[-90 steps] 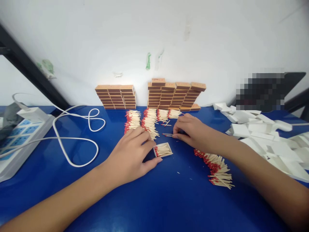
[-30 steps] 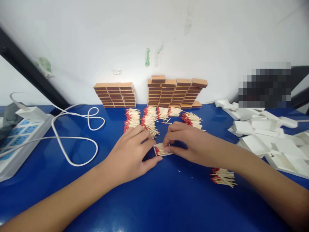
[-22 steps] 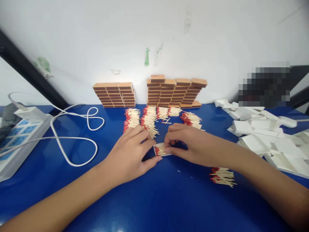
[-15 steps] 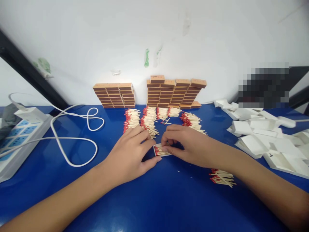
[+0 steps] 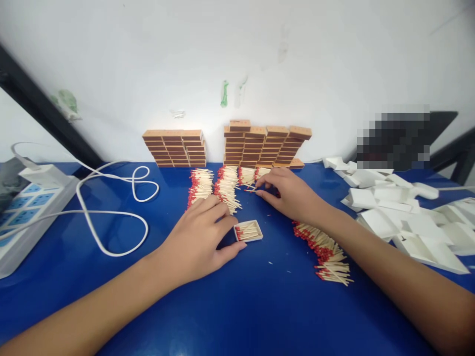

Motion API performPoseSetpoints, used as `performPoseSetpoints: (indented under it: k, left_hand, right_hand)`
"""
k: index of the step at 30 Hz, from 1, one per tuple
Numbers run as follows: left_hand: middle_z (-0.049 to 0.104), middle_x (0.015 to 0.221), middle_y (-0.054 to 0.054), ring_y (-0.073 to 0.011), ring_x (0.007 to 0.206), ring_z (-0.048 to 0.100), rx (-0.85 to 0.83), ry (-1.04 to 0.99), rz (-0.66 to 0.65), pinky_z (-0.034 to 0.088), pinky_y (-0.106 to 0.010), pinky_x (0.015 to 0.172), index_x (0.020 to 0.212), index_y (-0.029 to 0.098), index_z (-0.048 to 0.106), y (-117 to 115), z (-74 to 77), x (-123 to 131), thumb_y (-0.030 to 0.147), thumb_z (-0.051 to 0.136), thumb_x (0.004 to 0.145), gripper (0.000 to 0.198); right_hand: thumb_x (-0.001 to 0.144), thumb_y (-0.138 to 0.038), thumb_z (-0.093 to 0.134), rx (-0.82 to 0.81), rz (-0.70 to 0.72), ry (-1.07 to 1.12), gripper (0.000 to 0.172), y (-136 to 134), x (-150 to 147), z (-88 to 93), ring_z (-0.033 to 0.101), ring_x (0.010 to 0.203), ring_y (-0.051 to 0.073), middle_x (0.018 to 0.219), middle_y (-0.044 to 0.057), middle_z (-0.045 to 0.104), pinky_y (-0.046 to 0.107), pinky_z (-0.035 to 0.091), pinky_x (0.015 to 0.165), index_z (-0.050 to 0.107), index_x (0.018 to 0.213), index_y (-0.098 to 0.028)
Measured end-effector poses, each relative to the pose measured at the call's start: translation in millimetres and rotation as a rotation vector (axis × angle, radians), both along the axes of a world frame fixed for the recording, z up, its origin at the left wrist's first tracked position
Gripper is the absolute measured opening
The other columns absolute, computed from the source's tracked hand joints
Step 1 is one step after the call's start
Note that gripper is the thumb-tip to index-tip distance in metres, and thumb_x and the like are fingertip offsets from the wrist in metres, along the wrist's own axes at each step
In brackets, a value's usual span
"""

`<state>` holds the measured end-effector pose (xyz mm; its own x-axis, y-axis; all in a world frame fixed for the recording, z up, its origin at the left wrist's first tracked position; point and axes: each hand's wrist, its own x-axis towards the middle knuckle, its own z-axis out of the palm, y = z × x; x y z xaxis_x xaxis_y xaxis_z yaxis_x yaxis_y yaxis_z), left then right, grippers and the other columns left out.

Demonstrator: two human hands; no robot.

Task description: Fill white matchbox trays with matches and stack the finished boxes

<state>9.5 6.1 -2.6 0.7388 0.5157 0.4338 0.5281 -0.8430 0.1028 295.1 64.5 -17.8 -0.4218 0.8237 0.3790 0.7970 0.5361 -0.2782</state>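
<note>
A small white matchbox tray point(image 5: 256, 239) lies on the blue table, with red-headed matches point(image 5: 248, 231) inside it. My left hand point(image 5: 198, 235) rests around the tray's left end, index finger behind and thumb in front, steadying it. Beyond the tray, my right hand point(image 5: 293, 195) reaches toward a few loose matches point(image 5: 251, 188). Its thumb and fingertips are apart, and I see nothing held between them. Piles of matches point(image 5: 227, 188) lie in rows past my left hand. A long curved pile of matches point(image 5: 324, 244) runs under my right forearm, which hides part of it.
Stacks of matchbox sleeves point(image 5: 174, 148) and more stacked matchboxes point(image 5: 265, 146) stand against the white wall. Many white trays point(image 5: 404, 207) are heaped at the right. At the left lie a power strip point(image 5: 40, 217) and a looped white cable point(image 5: 144, 230).
My right hand has left the tray and moved back to the loose matches, uncovering the tray's right end. My left hand stays at the tray.
</note>
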Motion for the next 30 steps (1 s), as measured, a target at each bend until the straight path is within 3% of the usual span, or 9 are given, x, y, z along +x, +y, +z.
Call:
performPoseSetpoints:
  k: [5, 13, 18, 25, 30]
  left_hand:
    - [0.07, 0.098, -0.009, -0.0272, 0.099, 0.063, -0.001, 0.0, -0.004, 0.055, -0.045, 0.089, 0.108, 0.015, 0.077, 1, -0.2, 0, 0.042, 0.072, 0.102, 0.027]
    - [0.069, 0.099, -0.009, -0.028, 0.1, 0.064, -0.002, -0.015, -0.008, 0.055, -0.046, 0.091, 0.108, 0.013, 0.078, 0, -0.3, 1, 0.04, 0.074, 0.101, 0.028]
    - [0.07, 0.099, -0.009, -0.0278, 0.1, 0.064, -0.002, -0.022, -0.008, 0.055, -0.047, 0.092, 0.108, 0.013, 0.078, 0, -0.3, 1, 0.039, 0.075, 0.1, 0.027]
    - [0.071, 0.1, -0.008, -0.0264, 0.1, 0.064, -0.01, -0.035, -0.008, 0.054, -0.045, 0.093, 0.108, 0.014, 0.077, 2, -0.1, 1, 0.038, 0.076, 0.1, 0.025]
    - [0.071, 0.1, -0.007, -0.0258, 0.101, 0.063, -0.009, -0.043, 0.006, 0.054, -0.044, 0.094, 0.108, 0.014, 0.077, 3, 0.3, 0, 0.037, 0.077, 0.099, 0.025]
  right_hand:
    - [0.102, -0.026, 0.062, -0.034, 0.041, -0.043, 0.014, 2, 2, 2.3, 0.059, 0.095, 0.028, 0.095, 0.01, 0.066, 0.041, 0.047, 0.086, 0.066, 0.089, -0.021]
    - [0.103, -0.025, 0.062, -0.02, 0.044, -0.054, 0.018, -5, -6, 2.1, 0.058, 0.094, 0.028, 0.093, 0.01, 0.065, 0.042, 0.047, 0.085, 0.062, 0.086, -0.02]
    - [0.1, -0.027, 0.07, 0.035, 0.028, -0.044, 0.011, -7, -9, 3.7, 0.059, 0.098, 0.029, 0.097, 0.011, 0.067, 0.044, 0.047, 0.089, 0.067, 0.091, -0.02]
    - [0.102, -0.025, 0.068, -0.065, 0.031, -0.032, 0.017, -6, -9, 2.9, 0.058, 0.097, 0.029, 0.093, 0.011, 0.069, 0.043, 0.046, 0.088, 0.068, 0.087, -0.019]
    - [0.103, -0.025, 0.068, -0.119, 0.083, 0.039, 0.015, -19, -9, 22.2, 0.058, 0.1, 0.028, 0.094, 0.009, 0.069, 0.041, 0.046, 0.087, 0.068, 0.089, -0.021]
